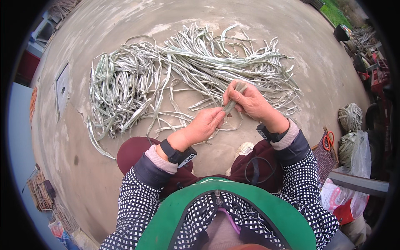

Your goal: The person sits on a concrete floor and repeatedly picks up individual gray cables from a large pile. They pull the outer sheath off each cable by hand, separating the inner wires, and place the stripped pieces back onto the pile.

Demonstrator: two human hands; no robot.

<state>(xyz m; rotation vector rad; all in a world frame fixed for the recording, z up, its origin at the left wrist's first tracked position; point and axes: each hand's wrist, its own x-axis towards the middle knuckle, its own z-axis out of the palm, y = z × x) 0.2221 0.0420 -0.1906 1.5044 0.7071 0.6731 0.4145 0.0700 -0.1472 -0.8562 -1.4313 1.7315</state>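
Note:
Both of my hands meet in front of me around a short, flattened grey-green strip of dried plant fibre (pixel 230 106). My left hand (pixel 206 123) pinches its lower end between thumb and fingers. My right hand (pixel 245 98) grips the upper part, its fingers curled behind the strip. Just beyond the hands, a large pile of long, pale, dried fibre strips (pixel 203 65) lies spread on the concrete floor. A denser bundle of the same strips (pixel 122 87) forms its left part, with loose strands trailing towards my knees.
At the right, orange-handled scissors (pixel 328 141) rest by a woven surface, near wound balls of strips (pixel 350 117) and a clear plastic bag (pixel 361 156). A metal cover plate (pixel 62 90) is set in the floor at left. Bundled sticks (pixel 39 191) stand at lower left.

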